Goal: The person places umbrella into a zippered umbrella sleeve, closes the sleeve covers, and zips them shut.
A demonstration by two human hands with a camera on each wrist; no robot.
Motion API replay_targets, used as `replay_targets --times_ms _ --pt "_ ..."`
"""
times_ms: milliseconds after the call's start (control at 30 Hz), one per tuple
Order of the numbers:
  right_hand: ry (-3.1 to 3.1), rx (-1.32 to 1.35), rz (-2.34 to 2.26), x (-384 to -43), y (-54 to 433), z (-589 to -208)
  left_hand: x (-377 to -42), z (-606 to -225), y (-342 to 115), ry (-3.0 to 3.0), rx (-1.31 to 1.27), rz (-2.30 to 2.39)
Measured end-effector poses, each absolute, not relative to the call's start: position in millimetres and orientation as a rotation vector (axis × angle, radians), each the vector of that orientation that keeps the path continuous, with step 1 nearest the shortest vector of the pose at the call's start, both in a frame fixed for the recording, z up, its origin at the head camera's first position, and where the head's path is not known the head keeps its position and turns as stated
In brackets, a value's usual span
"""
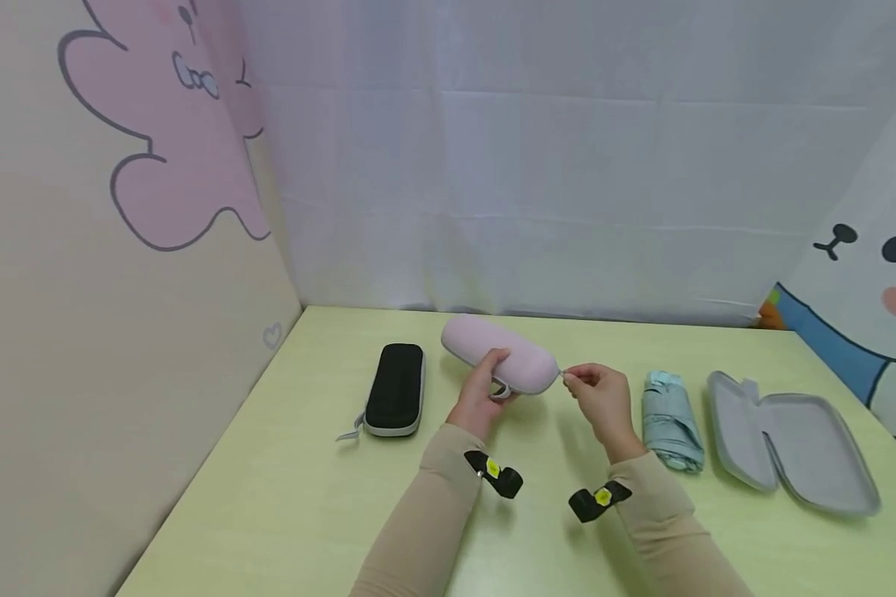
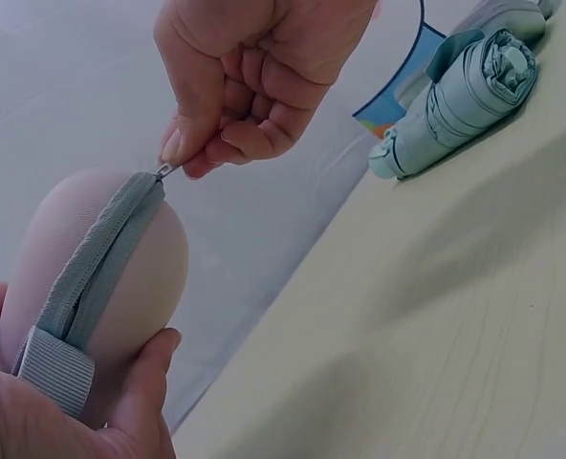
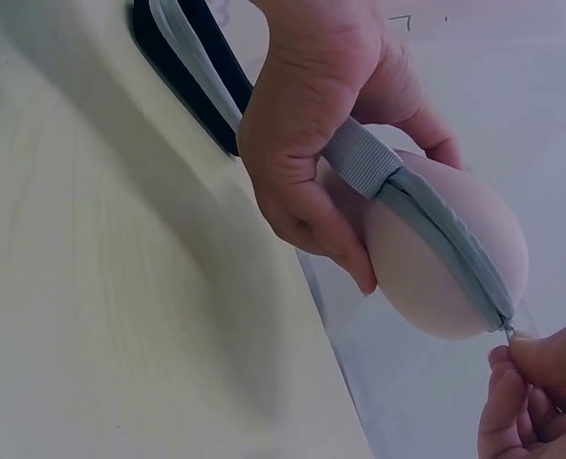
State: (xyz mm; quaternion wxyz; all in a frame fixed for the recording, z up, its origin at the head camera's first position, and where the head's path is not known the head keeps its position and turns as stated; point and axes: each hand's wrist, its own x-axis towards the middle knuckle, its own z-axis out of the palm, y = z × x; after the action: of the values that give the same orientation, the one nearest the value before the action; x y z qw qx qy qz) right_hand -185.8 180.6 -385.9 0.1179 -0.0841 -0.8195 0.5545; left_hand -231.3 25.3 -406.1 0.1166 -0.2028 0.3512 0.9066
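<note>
A pink zip case (image 1: pixel 504 352) with a grey zipper band is held up above the table. My left hand (image 1: pixel 485 394) grips its body around the near side, fingers and thumb on opposite faces, beside a ribbed grey strap (image 2: pixel 58 371). At the case's right end, my right hand (image 1: pixel 601 402) pinches the small metal zipper pull (image 2: pixel 165 170) between thumb and forefinger. Along the end facing the wrist cameras, the zipper (image 3: pixel 446 239) runs from the strap to that pull. The case's far end is hidden in both wrist views.
A black zip case (image 1: pixel 394 388) with grey trim lies to the left. To the right are a folded mint-green umbrella (image 1: pixel 672 423) and a grey case (image 1: pixel 821 452) lying opened flat. A white curtain (image 1: pixel 552 166) hangs behind the pale yellow table (image 1: pixel 284 497).
</note>
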Motion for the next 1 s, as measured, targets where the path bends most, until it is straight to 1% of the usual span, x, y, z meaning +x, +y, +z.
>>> replay_targets --times_ms 400,733,1000 --pt "-2.385 -0.272 1.653 -185.4 177.1 -386.1 -230.6 -403.5 26.5 0.98 -0.614 2.713" --pt "-2.375 -0.28 1.641 -187.5 183.0 -386.2 -229.7 -409.7 17.9 0.974 -0.539 2.663" --pt "-2.386 -0.316 1.644 -189.0 185.8 -381.5 -231.5 -412.9 15.2 0.775 -0.55 2.727"
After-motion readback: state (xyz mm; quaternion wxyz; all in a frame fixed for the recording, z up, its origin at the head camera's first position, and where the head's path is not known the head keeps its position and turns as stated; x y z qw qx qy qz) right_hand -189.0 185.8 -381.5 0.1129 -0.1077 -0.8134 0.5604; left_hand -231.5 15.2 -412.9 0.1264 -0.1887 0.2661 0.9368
